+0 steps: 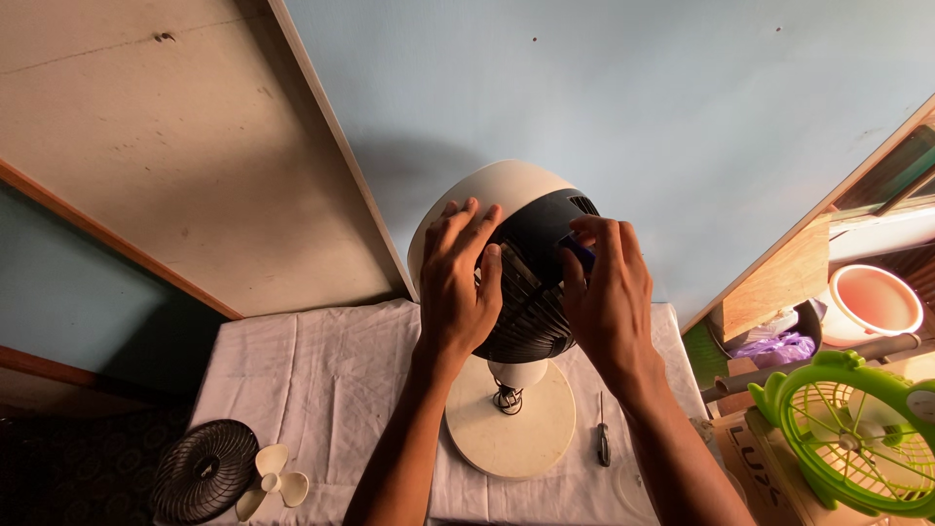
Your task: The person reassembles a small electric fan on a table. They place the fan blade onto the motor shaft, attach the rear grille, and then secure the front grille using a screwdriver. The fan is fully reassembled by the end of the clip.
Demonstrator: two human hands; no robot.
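Standing at frame centre on a white cloth (321, 390), the fan (521, 282) is gripped at its black rear housing by the left hand (458, 282); a small blue object (581, 255) is pinched against it by the right hand (609, 297). A screwdriver (604, 438) lies lower right of the base; a black grille (205, 470) and white blade (273, 479) lie lower left, a green fan (857, 438) far right.

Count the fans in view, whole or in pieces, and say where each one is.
2. The white desk fan stands on the cloth-covered table, held by the left hand and right hand. The green fan sits at lower right. Others may be hidden.
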